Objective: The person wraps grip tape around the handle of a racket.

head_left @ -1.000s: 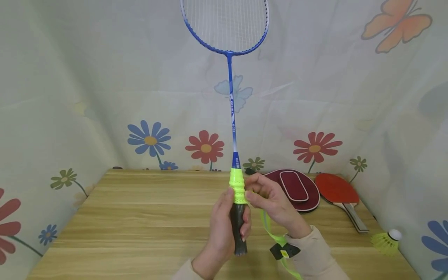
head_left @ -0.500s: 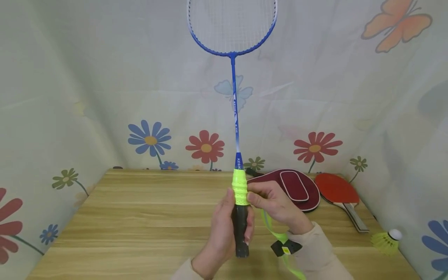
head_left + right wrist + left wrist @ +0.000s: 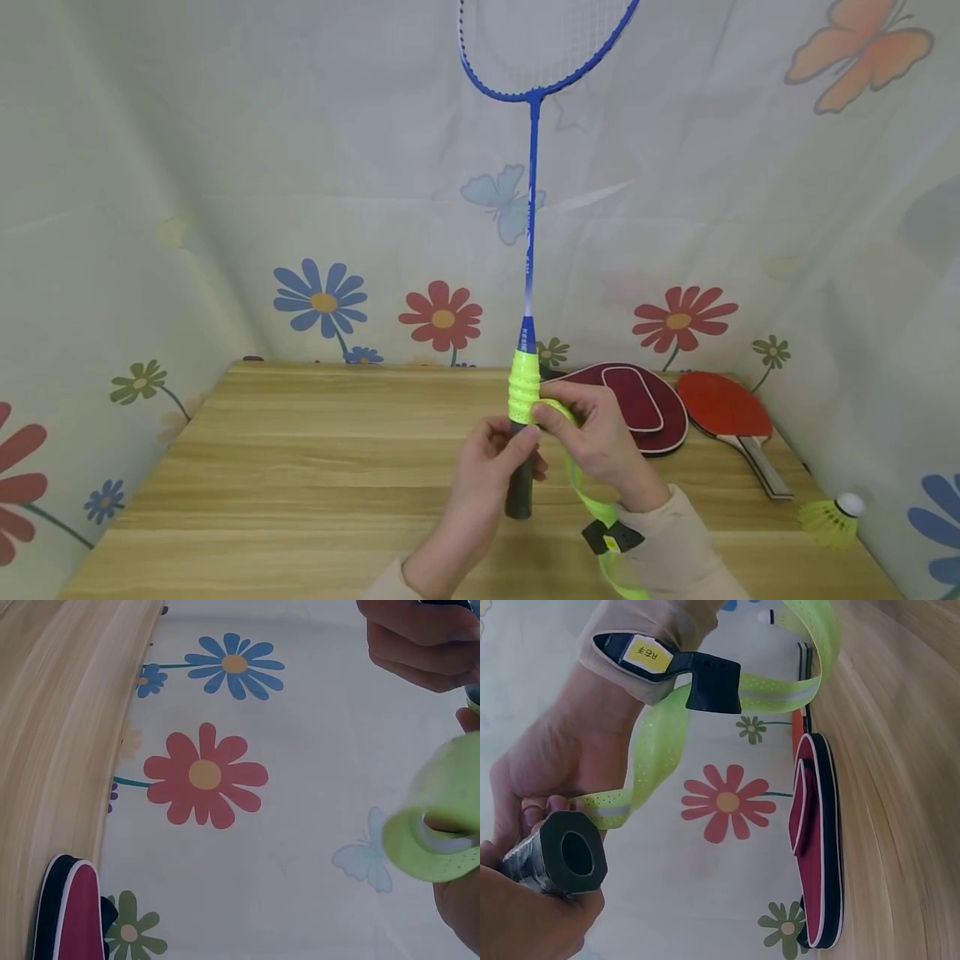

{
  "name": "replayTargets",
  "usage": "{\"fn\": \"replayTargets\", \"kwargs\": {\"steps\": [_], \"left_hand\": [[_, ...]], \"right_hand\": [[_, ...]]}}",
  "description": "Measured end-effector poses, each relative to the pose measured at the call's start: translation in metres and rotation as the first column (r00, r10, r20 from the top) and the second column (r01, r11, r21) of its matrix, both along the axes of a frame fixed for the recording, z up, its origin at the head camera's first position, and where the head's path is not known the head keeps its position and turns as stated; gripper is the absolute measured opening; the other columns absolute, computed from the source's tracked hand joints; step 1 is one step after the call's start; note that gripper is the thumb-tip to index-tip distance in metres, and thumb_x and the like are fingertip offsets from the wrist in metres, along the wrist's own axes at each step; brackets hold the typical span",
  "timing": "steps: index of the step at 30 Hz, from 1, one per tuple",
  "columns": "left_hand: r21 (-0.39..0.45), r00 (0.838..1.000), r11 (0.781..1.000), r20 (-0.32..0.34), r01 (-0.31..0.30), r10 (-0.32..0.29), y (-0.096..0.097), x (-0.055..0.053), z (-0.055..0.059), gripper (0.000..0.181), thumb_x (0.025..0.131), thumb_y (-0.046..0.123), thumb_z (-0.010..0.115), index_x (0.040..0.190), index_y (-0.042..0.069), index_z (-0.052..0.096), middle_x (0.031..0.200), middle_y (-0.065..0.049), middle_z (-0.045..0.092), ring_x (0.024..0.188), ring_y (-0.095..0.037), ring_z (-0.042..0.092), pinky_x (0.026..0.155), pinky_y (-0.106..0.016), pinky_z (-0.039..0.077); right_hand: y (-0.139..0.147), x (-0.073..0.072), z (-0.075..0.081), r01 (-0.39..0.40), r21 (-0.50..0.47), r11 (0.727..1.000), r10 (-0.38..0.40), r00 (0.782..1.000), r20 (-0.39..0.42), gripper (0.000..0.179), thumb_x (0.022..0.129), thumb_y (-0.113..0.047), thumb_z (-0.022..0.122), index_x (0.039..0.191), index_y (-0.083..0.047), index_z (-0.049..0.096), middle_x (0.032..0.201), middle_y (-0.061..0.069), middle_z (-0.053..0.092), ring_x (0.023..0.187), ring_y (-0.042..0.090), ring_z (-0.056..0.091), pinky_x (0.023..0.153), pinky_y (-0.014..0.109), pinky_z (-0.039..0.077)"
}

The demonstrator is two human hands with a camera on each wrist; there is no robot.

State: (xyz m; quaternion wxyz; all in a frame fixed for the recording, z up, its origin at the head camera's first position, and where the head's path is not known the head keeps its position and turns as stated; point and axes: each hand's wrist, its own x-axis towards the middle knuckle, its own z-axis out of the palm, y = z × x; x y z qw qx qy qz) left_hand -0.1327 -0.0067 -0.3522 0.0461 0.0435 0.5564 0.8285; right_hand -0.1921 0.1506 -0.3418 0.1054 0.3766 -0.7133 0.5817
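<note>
I see the left hand (image 3: 480,475) grip a blue, black-handled badminton racket (image 3: 529,250); rightward, the right hand (image 3: 600,433) pinches perforated neon-yellow tape (image 3: 660,742).

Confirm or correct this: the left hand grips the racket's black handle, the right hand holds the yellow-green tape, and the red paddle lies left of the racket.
The red paddle lies right of the racket, not left: see the head view. The left hand grips the black handle, and the right hand holds the tape.
</note>
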Motion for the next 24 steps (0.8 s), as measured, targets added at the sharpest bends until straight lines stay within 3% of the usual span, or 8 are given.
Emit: {"fn": "replayTargets", "kwargs": {"steps": [8,17,24], "left_hand": [[0.036,0.999,0.999,-0.027,-0.041,0.042,0.001,0.0005,-0.0028,0.033,0.097,0.019,0.061,0.111,-0.006,0.045,0.091,-0.012,0.06,0.072,-0.017,0.061,0.074,-0.031,0.054],[0.059,0.993,0.998,-0.117,-0.008,0.014,0.0025,0.0052,-0.0023,0.025,0.102,0.019,0.051,0.104,-0.005,0.044,0.086,-0.01,0.059,0.066,-0.014,0.059,0.066,-0.026,0.053],[0.084,0.987,0.996,-0.16,0.011,0.002,0.0052,0.0089,-0.0028,0.024,0.105,0.022,0.042,0.1,-0.002,0.041,0.082,-0.008,0.056,0.062,-0.013,0.054,0.061,-0.024,0.05]], "right_hand": [[0.0034,-0.0006,0.0024,-0.061,0.024,0.998,0.058,0.993,0.102,0.019,0.093,-0.003,0.064,0.111,-0.002,0.068,0.1,0.009,0.071,0.082,0.025,0.065,0.074,0.035,0.057],[0.0051,-0.0028,0.0026,-0.125,-0.069,0.99,0.13,0.989,0.074,0.015,0.091,0.002,0.063,0.106,0.006,0.067,0.098,0.007,0.071,0.079,0.017,0.067,0.071,0.032,0.057],[0.0038,-0.0049,0.0002,-0.188,-0.124,0.974,0.202,0.973,0.112,0.013,0.092,-0.002,0.063,0.101,0.008,0.062,0.096,0.003,0.071,0.078,0.014,0.066,0.071,0.029,0.056]]}}
